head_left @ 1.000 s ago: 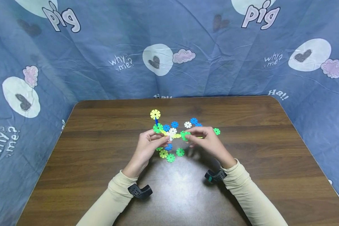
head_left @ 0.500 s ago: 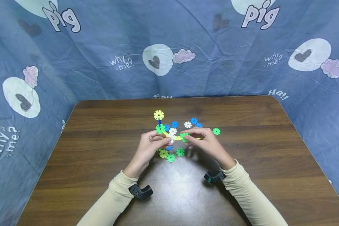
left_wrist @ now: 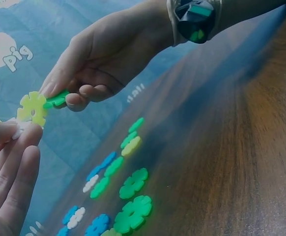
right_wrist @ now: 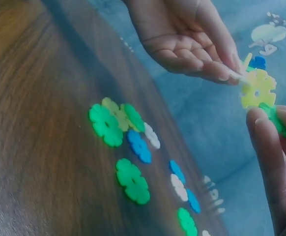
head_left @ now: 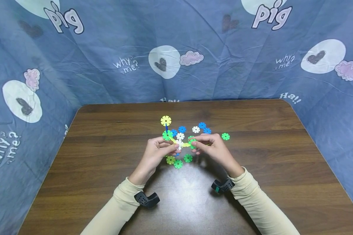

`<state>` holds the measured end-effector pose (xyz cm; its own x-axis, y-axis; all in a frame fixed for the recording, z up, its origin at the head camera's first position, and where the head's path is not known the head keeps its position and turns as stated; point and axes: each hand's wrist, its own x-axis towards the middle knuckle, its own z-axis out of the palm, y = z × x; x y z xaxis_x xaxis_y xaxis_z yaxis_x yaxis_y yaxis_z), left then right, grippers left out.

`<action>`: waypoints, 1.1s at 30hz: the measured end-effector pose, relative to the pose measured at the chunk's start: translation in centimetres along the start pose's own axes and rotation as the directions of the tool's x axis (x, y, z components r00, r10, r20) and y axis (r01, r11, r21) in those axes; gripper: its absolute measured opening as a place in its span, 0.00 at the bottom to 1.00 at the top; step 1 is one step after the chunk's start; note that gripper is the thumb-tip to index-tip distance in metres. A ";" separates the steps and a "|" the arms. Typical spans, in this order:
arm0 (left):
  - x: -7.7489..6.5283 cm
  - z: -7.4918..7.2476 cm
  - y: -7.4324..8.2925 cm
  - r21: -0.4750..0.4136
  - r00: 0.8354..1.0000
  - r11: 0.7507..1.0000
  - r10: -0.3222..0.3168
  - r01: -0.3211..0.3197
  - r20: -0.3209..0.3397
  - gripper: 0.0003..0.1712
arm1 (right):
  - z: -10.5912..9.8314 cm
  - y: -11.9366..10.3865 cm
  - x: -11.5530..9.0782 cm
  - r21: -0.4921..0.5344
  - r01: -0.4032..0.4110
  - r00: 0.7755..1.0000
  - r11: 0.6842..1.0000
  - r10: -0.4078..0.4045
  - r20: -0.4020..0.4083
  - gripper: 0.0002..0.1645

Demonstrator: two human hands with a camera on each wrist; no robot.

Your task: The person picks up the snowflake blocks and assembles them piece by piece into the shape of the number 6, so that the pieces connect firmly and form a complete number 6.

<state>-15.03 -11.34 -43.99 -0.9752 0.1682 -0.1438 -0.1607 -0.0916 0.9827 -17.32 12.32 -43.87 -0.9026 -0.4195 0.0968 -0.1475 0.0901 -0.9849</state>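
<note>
My left hand (head_left: 157,150) pinches a white interlocking snowflake disc (head_left: 179,144) between thumb and fingers. From it a linked chain runs up and left, through a green disc (head_left: 167,135) and a dark blue one seen edge-on (head_left: 166,128) to a yellow disc (head_left: 166,120). On the white disc's other side, another yellow disc (right_wrist: 258,89) stands between the two hands. A green disc (right_wrist: 275,120) meets this yellow disc's edge, and my right hand (head_left: 214,149) grips it between thumb and fingers. Both hands are raised above the table.
Loose discs lie on the wooden table (head_left: 91,169) under and behind the hands: green (head_left: 188,158), yellow (head_left: 170,160), blue (head_left: 202,125) and white (head_left: 195,129). One green disc (head_left: 225,136) lies farther right. A blue printed cloth (head_left: 106,75) hangs behind the table.
The linked chain has shifted slightly right and toward me with my left hand. The right hand keeps its pinch on the green disc, which has tilted a little and moved slightly lower.
</note>
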 end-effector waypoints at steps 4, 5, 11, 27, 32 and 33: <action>0.1 0.0 0.1 -0.013 1.000 1.000 -0.017 0.017 0.011 0.10 | 0.3 0.2 -0.1 0.044 0.020 1.000 0.999 -0.019 -0.006 0.13; 0.1 0.0 0.1 -0.020 1.000 1.000 -0.024 0.024 0.013 0.09 | 0.3 0.2 -0.1 0.060 0.024 1.000 0.998 -0.024 -0.009 0.13; 0.2 0.2 0.2 -0.057 0.999 0.997 -0.047 0.048 0.020 0.07 | 0.6 0.1 -0.1 0.102 0.018 1.000 0.995 -0.016 -0.017 0.15; 0.2 -0.4 1.2 0.001 1.000 1.000 0.012 -0.012 0.003 0.09 | -0.9 0.3 0.1 0.087 -0.022 0.998 0.996 0.018 0.052 0.16; 0.2 -0.2 1.4 -0.018 1.000 0.999 0.027 -0.027 0.009 0.05 | -0.8 0.3 0.1 0.149 -0.075 0.992 0.986 0.058 0.116 0.16; 0.2 -0.1 1.4 -0.018 0.999 0.999 0.031 -0.031 0.010 0.05 | -0.7 0.3 0.1 0.165 -0.086 0.991 0.983 0.067 0.119 0.17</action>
<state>-15.46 -11.54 -42.64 -0.9782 0.1748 -0.1118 -0.1329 -0.1143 0.9845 -17.72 12.91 -44.11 -0.8560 -0.5168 0.0134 -0.0010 -0.0243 -0.9997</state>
